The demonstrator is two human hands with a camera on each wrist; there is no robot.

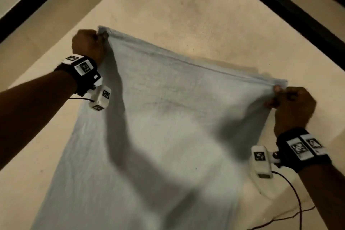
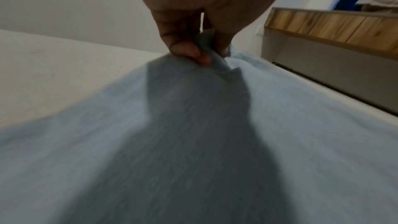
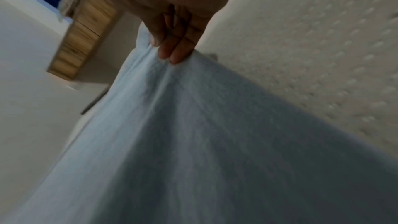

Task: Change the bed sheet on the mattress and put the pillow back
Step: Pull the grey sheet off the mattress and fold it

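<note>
You had the pale blue bed sheet (image 1: 168,127) stretched out between both hands, held over the bare cream mattress (image 1: 186,15). Your left hand (image 1: 87,46) was curled into a fist at the far left corner, and the left wrist view showed the thumb and fingers (image 2: 189,52) pinching a bunch of fabric. Your right hand (image 1: 293,106) was doing the same at the other corner, with its fingertips (image 3: 172,54) clamped on a gathered fold. The top edge ran taut from one hand to the other, and the rest of the sheet draped down toward you. A wooden-fronted piece of furniture (image 2: 333,26) sat beyond the mattress. The black strip (image 1: 280,2) past the mattress was too blurry to identify.
</note>
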